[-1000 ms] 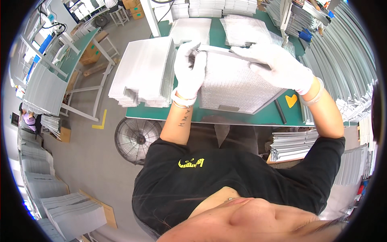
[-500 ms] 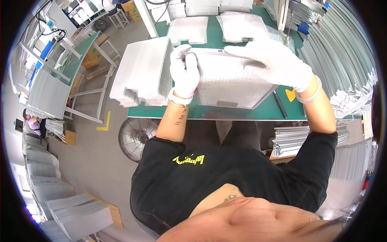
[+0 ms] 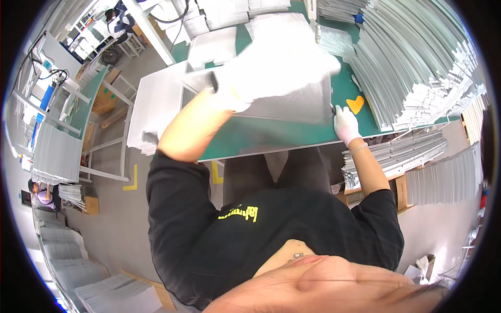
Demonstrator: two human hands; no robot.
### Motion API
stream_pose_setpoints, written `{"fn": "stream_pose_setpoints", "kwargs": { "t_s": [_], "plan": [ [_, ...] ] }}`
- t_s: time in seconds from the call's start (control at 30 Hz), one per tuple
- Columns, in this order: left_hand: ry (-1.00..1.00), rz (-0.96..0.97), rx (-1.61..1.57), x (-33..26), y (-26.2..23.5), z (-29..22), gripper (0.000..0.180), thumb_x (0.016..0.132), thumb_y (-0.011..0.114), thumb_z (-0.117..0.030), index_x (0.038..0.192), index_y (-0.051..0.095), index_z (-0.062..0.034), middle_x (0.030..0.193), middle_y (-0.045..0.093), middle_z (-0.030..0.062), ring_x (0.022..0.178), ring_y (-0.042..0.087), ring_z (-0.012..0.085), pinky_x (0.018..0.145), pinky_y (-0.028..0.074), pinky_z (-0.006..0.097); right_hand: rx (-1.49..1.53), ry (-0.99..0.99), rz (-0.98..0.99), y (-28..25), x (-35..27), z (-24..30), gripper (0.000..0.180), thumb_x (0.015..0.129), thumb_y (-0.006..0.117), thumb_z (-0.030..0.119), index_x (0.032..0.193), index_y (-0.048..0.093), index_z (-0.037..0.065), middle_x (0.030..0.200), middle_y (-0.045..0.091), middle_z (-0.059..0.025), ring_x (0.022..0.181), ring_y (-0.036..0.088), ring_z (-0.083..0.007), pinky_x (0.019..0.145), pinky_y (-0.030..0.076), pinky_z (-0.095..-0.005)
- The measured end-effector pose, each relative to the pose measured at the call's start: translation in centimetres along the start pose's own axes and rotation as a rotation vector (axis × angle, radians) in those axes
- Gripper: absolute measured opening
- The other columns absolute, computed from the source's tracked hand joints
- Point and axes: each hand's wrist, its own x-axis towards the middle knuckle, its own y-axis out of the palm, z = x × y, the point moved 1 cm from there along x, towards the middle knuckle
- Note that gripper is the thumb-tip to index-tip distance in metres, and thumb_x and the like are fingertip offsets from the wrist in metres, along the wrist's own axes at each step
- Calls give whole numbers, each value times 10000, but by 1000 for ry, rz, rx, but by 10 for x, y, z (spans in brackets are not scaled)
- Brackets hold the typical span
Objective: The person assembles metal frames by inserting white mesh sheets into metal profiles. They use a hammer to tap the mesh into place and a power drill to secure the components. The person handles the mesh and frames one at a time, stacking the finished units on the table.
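Observation:
My left hand [image 3: 279,65], in a white glove, is raised over the table and reaches across to the right. It is overexposed and smeared, so its fingers cannot be made out. Beneath it, partly covered, is a silvery mesh panel [image 3: 297,108] with a thin frame. My right hand [image 3: 346,125], also gloved, is low by the table's front edge, right of the panel. Its fingers are closed around a slim black tool [image 3: 334,110], of which only a dark end shows.
A stack of pale mesh panels [image 3: 156,104] stands on the green table [image 3: 229,138] at left, with more stacks behind. A yellow heart-shaped piece [image 3: 355,105] lies right of my right hand. Long metal strips [image 3: 402,68] are piled at far right, others [image 3: 396,154] under the table edge.
My right hand has left the panel and moved down to the black tool. My left hand has swung up and right across the panel, which now lies lower. The view has shifted.

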Motion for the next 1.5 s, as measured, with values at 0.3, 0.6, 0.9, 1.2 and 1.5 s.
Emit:
{"fn": "stream_pose_setpoints", "kwargs": {
  "t_s": [0.3, 0.6, 0.9, 1.2, 1.5],
  "plan": [
    [-84, 31, 787, -11, 84, 33, 533, 721, 765, -524, 1052, 679, -116, 682, 546, 33, 649, 549, 239, 660, 427, 390, 825, -59, 31, -196, -44, -11, 556, 999, 534, 158, 1514, 381, 18, 1322, 569, -170, 1120, 567, -211, 949, 452, -322],
    [-138, -330, 873, -19, 118, 31, 548, 655, 813, -547, 959, 659, -117, 715, 531, 42, 682, 524, 256, 706, 404, 421, 710, -292, -404, -277, -83, 17, 533, 1022, 468, 102, 1537, 352, 30, 798, 568, -65, 593, 503, -136, 576, 463, -265],
    [-161, -267, 922, -32, 117, 38, 680, 705, 777, -570, 1205, 655, -126, 876, 601, 30, 859, 550, 237, 917, 404, 442, 815, -340, -523, -275, -77, 28, 571, 1020, 461, 61, 1563, 283, 67, 941, 606, -126, 648, 500, -137, 593, 457, -261],
    [-165, -283, 939, -35, 117, 29, 640, 733, 769, -536, 1215, 656, -130, 865, 596, 29, 842, 557, 235, 905, 402, 443, 947, -179, -229, -257, -77, 46, 598, 1008, 481, 55, 1567, 269, 30, 1057, 650, -130, 671, 504, -141, 638, 451, -258],
    [-143, -324, 872, -37, 119, 20, 557, 738, 773, -476, 1154, 676, -117, 805, 566, 19, 751, 555, 209, 820, 417, 425, 595, -117, 156, -141, -82, 19, 567, 938, 544, 55, 1492, 427, 77, 1243, 620, -265, 1087, 619, -421, 929, 495, -415]
  ]
}}
